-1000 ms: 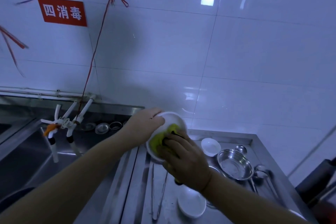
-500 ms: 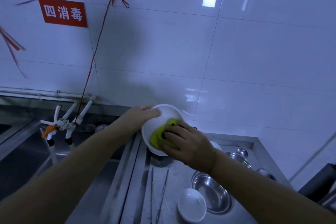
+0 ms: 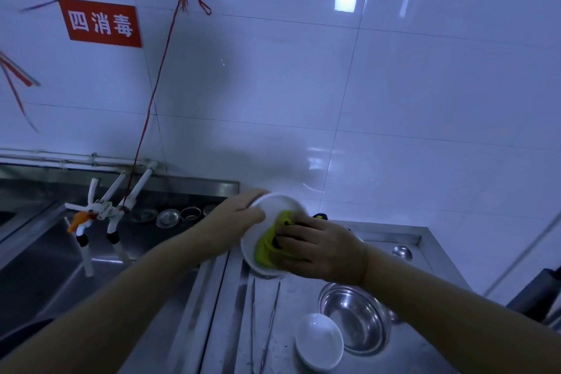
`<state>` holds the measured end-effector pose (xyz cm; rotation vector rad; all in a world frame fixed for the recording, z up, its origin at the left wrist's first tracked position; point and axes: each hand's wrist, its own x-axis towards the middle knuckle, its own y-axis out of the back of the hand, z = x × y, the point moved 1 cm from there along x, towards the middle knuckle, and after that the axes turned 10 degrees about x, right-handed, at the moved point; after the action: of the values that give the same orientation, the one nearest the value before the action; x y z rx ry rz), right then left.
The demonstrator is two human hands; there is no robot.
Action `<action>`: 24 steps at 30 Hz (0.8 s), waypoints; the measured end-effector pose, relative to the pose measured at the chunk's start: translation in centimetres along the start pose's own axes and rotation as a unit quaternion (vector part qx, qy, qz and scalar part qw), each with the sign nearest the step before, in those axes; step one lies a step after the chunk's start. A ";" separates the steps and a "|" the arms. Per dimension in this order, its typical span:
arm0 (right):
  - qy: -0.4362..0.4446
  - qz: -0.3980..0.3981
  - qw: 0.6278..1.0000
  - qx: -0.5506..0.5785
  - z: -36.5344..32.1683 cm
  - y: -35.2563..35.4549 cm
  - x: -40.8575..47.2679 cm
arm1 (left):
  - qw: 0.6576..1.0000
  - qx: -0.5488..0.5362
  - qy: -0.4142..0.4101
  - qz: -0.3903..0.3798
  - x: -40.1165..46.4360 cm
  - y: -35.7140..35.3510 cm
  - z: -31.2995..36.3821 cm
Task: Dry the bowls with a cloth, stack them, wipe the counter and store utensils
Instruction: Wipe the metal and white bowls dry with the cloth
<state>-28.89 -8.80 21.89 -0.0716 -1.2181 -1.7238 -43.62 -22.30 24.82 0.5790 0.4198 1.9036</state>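
Observation:
My left hand (image 3: 236, 215) grips the rim of a white bowl (image 3: 273, 206), held tilted above the steel counter (image 3: 291, 294). My right hand (image 3: 318, 247) presses a yellow-green cloth (image 3: 268, 247) into the bowl's inside, fingers curled over the cloth. On the counter below lie a smaller white bowl (image 3: 318, 341), a steel bowl (image 3: 355, 317) and a pair of long metal tongs (image 3: 264, 325). A steel ladle (image 3: 402, 252) rests at the back right.
A steel sink (image 3: 45, 267) lies to the left with white taps (image 3: 100, 215) over it. Several small metal dishes (image 3: 168, 217) sit on the sink's back ledge. White tiled wall rises behind, with a red sign (image 3: 101, 23). A dark object (image 3: 537, 297) stands at the right edge.
The cloth hand has rubbed around inside the bowl, and the bowl has turned slightly in my left hand. The view has shifted, showing the steel bowl and small white bowl nearer.

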 end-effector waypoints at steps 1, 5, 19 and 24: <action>0.021 -0.009 1.000 0.003 0.2 0.2 0.1 | 0.999 0.010 0.006 -0.043 0.2 0.6 0.1; -0.064 0.036 0.997 -0.037 -0.1 0.1 1.6 | 0.993 -0.100 0.040 0.053 0.3 0.9 0.0; -0.046 0.028 0.998 -0.021 -1.8 0.8 0.6 | 0.997 -0.035 -0.028 0.062 -1.1 -0.9 0.7; -0.074 0.010 0.996 -0.047 -1.4 1.7 1.1 | 0.991 -0.115 0.014 0.065 -1.1 -0.3 0.9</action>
<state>-27.58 -10.60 22.95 -0.2704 -1.2371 -1.7842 -42.49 -23.13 25.21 0.4366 0.1803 2.0520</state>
